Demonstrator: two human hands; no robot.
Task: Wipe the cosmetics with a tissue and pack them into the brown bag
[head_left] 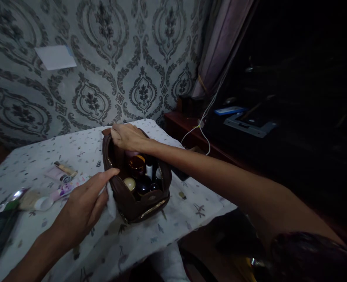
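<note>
A brown makeup bag (141, 216) stands unzipped on the table, its gold zipper edges spread apart. Inside are an amber jar (137, 161), a small white-capped bottle (149, 171), a round cream-coloured lid (129, 184) and several dark, shiny containers. My left hand (87, 203) has its thumb over the bag's left rim and its fingers curled against the outer side. Something white and crumpled (111, 201), like cloth or tissue, shows by those fingers. Reaching across the bag, my right hand (128, 137) closes on its far rim; the fingertips are partly hidden.
Cosmetic tubes (62, 192) lie on the patterned white tablecloth (187, 227) at left, with a dark green item (3, 231) nearer. A patterned wall rises behind. To the right are a reddish-brown ledge (173, 121), a white cable (204, 117) and a dark area with blue and grey objects.
</note>
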